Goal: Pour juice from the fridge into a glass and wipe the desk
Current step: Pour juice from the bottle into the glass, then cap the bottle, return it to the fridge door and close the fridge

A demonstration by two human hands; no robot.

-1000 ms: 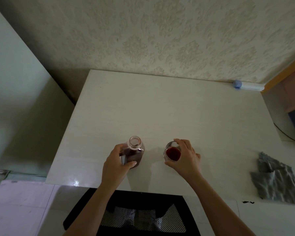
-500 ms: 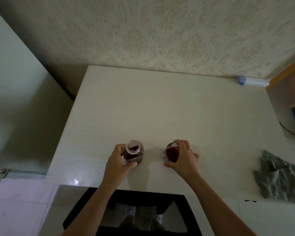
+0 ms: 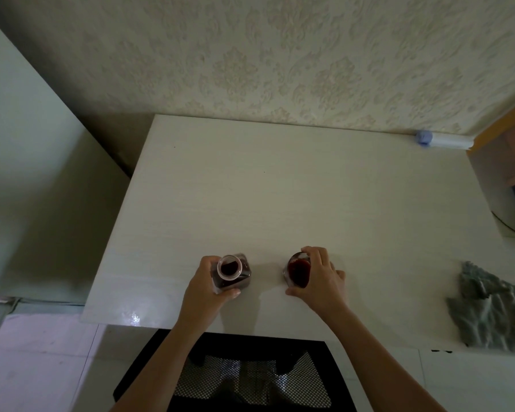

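An uncapped juice bottle [image 3: 232, 272] with dark red juice stands upright on the pale desk [image 3: 280, 203], near its front edge. My left hand [image 3: 204, 288] is wrapped around the bottle from the left. To the right stands a small glass [image 3: 297, 273] holding dark red juice, and my right hand [image 3: 321, 281] grips it from the right, fingers over its rim. A crumpled grey cloth [image 3: 491, 310] lies at the desk's front right.
A white tube with a blue cap [image 3: 442, 141] lies against the wallpapered wall at the back right. A black mesh chair [image 3: 241, 373] sits under the desk's front edge. A green surface rises on the left, an orange-edged shelf on the right.
The bottle has come down and upright onto the desk in my left hand. My right hand stays on the glass.
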